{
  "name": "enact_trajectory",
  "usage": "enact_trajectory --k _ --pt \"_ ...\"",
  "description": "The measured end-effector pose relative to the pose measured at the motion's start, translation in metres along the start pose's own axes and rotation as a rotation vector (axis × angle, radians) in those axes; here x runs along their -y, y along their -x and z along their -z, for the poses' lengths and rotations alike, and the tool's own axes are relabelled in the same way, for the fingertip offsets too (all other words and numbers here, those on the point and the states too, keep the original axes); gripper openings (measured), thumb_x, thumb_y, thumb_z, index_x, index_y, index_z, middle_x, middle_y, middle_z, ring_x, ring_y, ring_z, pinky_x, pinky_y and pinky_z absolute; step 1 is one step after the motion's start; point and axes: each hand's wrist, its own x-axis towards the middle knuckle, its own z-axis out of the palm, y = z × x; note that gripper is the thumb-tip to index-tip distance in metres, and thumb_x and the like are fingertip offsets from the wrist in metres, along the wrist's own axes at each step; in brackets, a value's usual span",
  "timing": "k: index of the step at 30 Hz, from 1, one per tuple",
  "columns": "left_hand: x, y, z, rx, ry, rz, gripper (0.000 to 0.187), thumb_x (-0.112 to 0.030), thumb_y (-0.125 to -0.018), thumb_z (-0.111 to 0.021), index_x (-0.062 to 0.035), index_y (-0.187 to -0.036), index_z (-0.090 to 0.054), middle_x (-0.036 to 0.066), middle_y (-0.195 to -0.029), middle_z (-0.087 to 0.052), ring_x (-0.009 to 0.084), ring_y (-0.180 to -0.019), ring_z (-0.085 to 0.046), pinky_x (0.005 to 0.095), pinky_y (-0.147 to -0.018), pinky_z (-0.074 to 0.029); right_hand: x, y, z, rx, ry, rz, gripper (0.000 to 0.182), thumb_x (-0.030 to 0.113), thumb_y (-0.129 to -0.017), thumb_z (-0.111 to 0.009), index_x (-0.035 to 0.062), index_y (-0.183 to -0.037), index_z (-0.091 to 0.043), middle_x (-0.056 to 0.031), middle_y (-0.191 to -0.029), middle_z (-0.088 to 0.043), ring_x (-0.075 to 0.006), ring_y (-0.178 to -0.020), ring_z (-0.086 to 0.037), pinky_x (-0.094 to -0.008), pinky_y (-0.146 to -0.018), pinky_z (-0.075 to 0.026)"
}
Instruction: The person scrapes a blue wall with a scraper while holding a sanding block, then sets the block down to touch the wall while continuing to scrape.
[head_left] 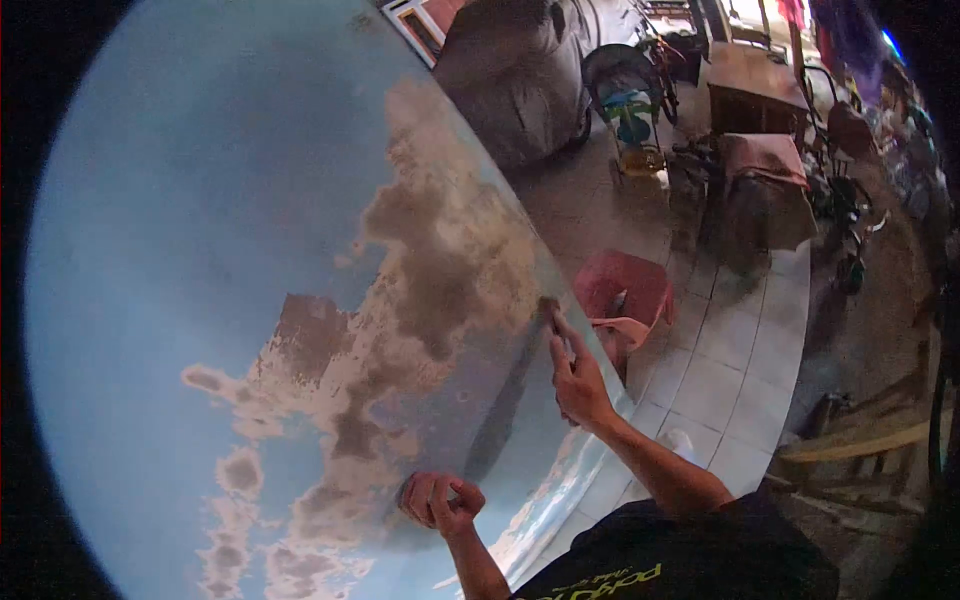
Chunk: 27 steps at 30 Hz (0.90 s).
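Observation:
A light blue wall [180,200] fills the left side, with large patches where the paint is gone and beige and grey show. My right hand [582,388] is closed around a slim hand tool that looks like a scraper [549,308]. Its dark end meets the wall near the right edge, by a bare patch [505,270]. Lower down, my left hand [442,502] is curled against the wall beside another bare area. Something dark shows at its fingers, too hidden to name.
A red plastic chair [625,285] stands on the tiled floor [715,390] just right of the wall. Farther off are a covered vehicle [515,80], a stroller [628,95], a wooden cabinet [755,80] and a cloth-draped object [765,185]. Wooden pieces [860,445] lie at lower right.

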Motion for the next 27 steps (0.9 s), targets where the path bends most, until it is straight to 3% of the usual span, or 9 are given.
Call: enact_trajectory --k 2,4,7,11,14,16,17,19,27 --pt "0.000 -0.007 -0.005 0.017 0.008 -0.048 0.012 -0.016 -0.088 -0.055 -0.0048 -0.091 -0.056 0.010 -0.097 -0.055 0.0270 -0.088 -0.054 0.0418 -0.075 -0.045 -0.044 -0.010 -0.006 -0.014 0.044 0.199 0.048 0.032 -0.101 -0.043 0.0148 -0.145 -0.035 -0.0173 -0.117 -0.061 -0.0141 -0.065 -0.055 -0.0315 -0.068 -0.049" --pt "-0.002 -0.010 -0.004 -0.006 -0.032 -0.049 0.013 -0.018 -0.089 -0.053 -0.0050 -0.093 -0.056 0.010 -0.097 -0.055 0.0266 -0.088 -0.054 0.0420 -0.075 -0.045 -0.058 -0.010 -0.010 -0.043 0.190 0.573 0.049 0.030 -0.101 -0.042 0.0173 -0.147 -0.031 -0.0143 -0.098 -0.065 -0.0134 -0.062 -0.054 -0.0312 -0.064 -0.048" --pt "0.003 -0.005 -0.006 -0.017 0.009 -0.066 0.013 -0.017 -0.089 -0.053 -0.0049 -0.094 -0.055 0.010 -0.097 -0.055 0.0261 -0.089 -0.054 0.0421 -0.076 -0.044 -0.040 -0.007 -0.004 0.113 0.140 0.157 0.050 0.029 -0.101 -0.041 0.0190 -0.148 -0.028 -0.0085 -0.076 -0.060 -0.0143 -0.061 -0.054 -0.0313 -0.063 -0.048" --pt "0.000 -0.007 -0.007 -0.016 0.006 -0.056 0.013 -0.017 -0.089 -0.053 -0.0050 -0.093 -0.054 0.010 -0.098 -0.054 0.0261 -0.090 -0.054 0.0429 -0.077 -0.044 -0.021 -0.003 -0.001 0.060 -0.020 0.108 0.049 0.027 -0.101 -0.041 0.0183 -0.148 -0.029 -0.0038 -0.062 -0.050 -0.0157 -0.058 -0.053 -0.0314 -0.062 -0.048" --pt "0.000 -0.004 -0.004 0.012 0.000 -0.048 0.011 -0.015 -0.088 -0.053 -0.0049 -0.091 -0.054 0.010 -0.096 -0.053 0.0262 -0.090 -0.053 0.0433 -0.078 -0.045 -0.027 -0.001 0.006 0.252 -0.039 -0.054 0.049 0.025 -0.101 -0.041 0.0157 -0.147 -0.030 -0.0115 -0.083 -0.062 -0.0212 -0.075 -0.061 -0.0332 -0.075 -0.050" --pt "0.000 -0.002 -0.002 0.010 0.003 -0.063 0.009 -0.014 -0.087 -0.053 -0.0054 -0.090 -0.054 0.010 -0.096 -0.054 0.0262 -0.090 -0.053 0.0432 -0.079 -0.045 -0.045 -0.020 0.011 0.105 0.134 0.335 0.047 0.025 -0.101 -0.040 0.0109 -0.146 -0.032 -0.0185 -0.120 -0.059 -0.0253 -0.106 -0.059 -0.0346 -0.093 -0.045" --pt "-0.001 0.000 -0.003 0.013 -0.007 -0.055 0.009 -0.014 -0.087 -0.053 -0.0054 -0.090 -0.054 0.010 -0.096 -0.054 0.0262 -0.090 -0.053 0.0432 -0.079 -0.045 -0.049 -0.020 0.009 0.117 0.139 0.332 0.047 0.025 -0.101 -0.040 0.0109 -0.146 -0.032 -0.0185 -0.120 -0.059 -0.0253 -0.106 -0.059 -0.0346 -0.093 -0.045" --pt "0.002 0.001 -0.006 -0.013 -0.014 -0.068 0.009 -0.014 -0.086 -0.054 -0.0056 -0.090 -0.054 0.009 -0.095 -0.054 0.0260 -0.091 -0.054 0.0425 -0.079 -0.045 -0.052 -0.017 0.000 0.086 -0.047 0.241 0.047 0.023 -0.101 -0.041 0.0054 -0.144 -0.033 -0.0188 -0.144 -0.040 -0.0254 -0.128 -0.045 -0.0343 -0.105 -0.034" --pt "0.002 0.001 -0.005 -0.012 -0.021 -0.029 0.011 -0.016 -0.086 -0.055 -0.0054 -0.089 -0.054 0.010 -0.095 -0.055 0.0256 -0.088 -0.054 0.0416 -0.076 -0.044 -0.045 -0.024 -0.009 0.005 -0.088 0.269 0.047 0.019 -0.100 -0.042 0.0041 -0.144 -0.034 -0.0168 -0.145 -0.040 -0.0225 -0.131 -0.042 -0.0312 -0.106 -0.032"
